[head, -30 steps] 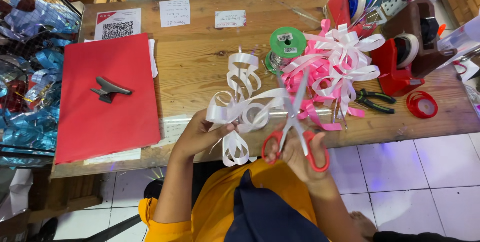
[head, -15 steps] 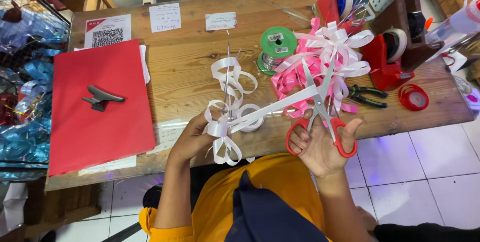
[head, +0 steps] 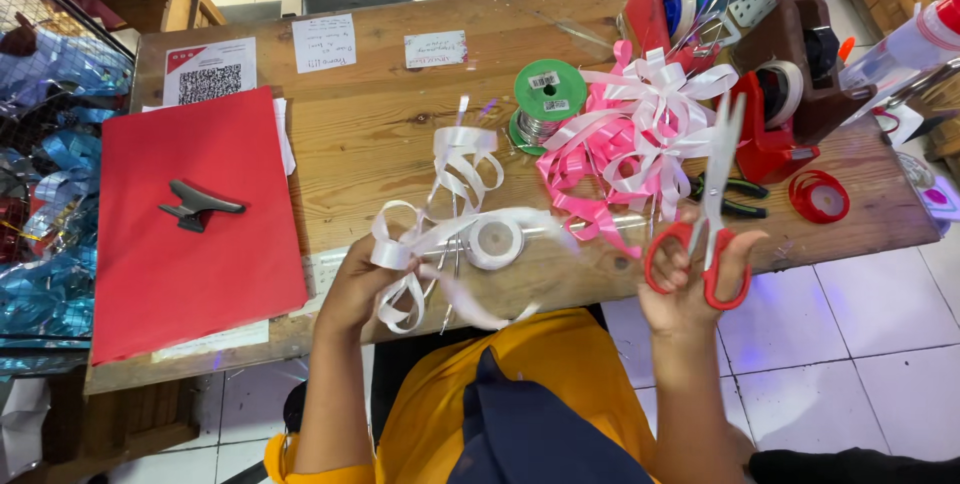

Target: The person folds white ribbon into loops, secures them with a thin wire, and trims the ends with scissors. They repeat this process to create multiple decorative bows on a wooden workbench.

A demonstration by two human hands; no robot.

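My left hand (head: 362,279) pinches a looped white ribbon bow (head: 440,229) at the table's (head: 400,124) near edge. My right hand (head: 690,279) grips red-handled scissors (head: 708,234), blades up.

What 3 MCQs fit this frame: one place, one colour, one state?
1. Where does the metal clip lie?
A. on the red paper
B. on the green spool
C. in the left hand

2. What colour are the scissors' handles?
A. blue
B. red
C. black

3. What state is the left hand in?
A. flat on the table
B. empty in the air
C. gripping white ribbon loops

Key:
1 A, the clip rests mid-sheet.
2 B, red loops sit around the right hand's fingers.
3 C, the fingers pinch the loops together.
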